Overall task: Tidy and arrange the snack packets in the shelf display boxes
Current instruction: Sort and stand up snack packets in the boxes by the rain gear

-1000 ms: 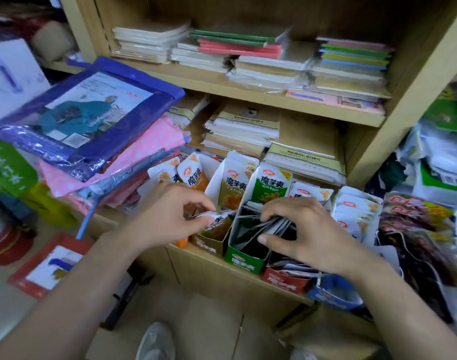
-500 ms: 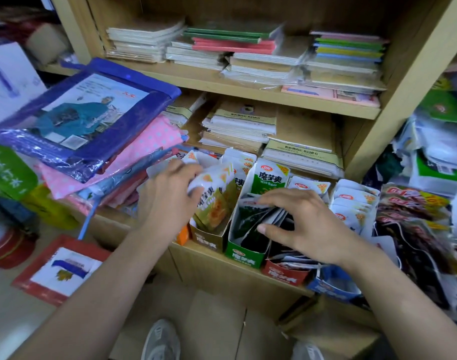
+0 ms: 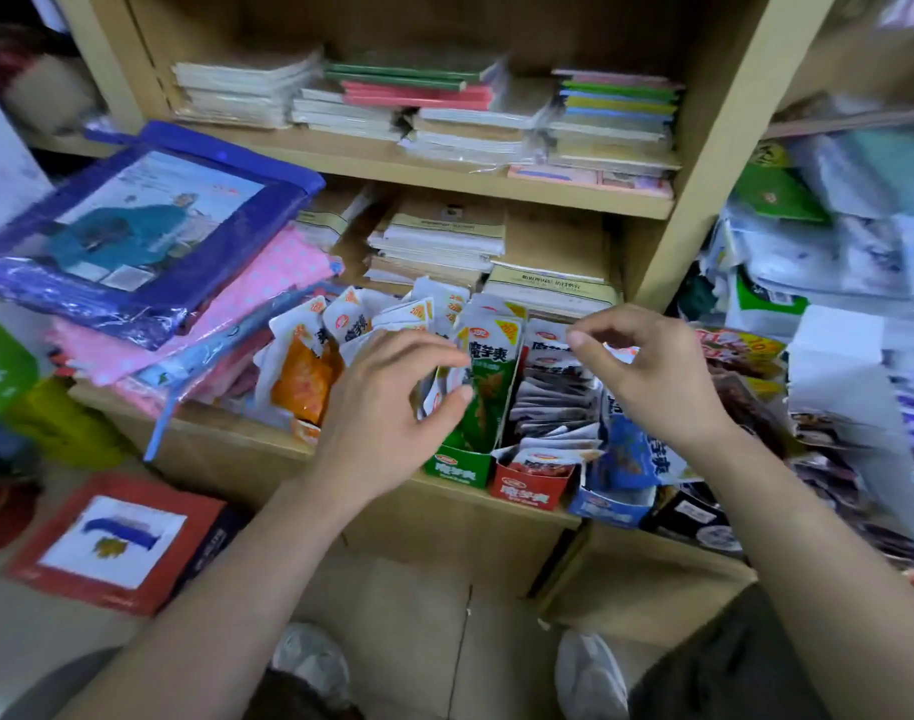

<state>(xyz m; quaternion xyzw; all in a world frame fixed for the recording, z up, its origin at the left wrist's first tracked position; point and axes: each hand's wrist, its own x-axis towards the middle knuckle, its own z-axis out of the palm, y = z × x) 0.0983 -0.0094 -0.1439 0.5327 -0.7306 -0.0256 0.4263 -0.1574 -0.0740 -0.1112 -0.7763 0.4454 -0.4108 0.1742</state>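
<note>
A small shop. Wooden shelves (image 3: pixel 444 171) carry stacked notebooks (image 3: pixel 616 103) and display boxes (image 3: pixel 457 467) of snack packets (image 3: pixel 488 366) (many identical), with packaged raincoats (image 3: pixel 148 220) piled beside.

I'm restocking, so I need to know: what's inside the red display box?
Snack packets lie piled flat in the red display box, red-and-white ones at the front, darker ones behind. The top layer and the box wall hide whatever lies beneath, so the depth is unknown.

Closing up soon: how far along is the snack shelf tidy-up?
Done-looking: green packets stand upright in the green box. In hand: the left hand grips white packets beside them; the right hand hovers by the red box. Left: orange packets lean loosely, and the red box's packets lie jumbled.
</note>
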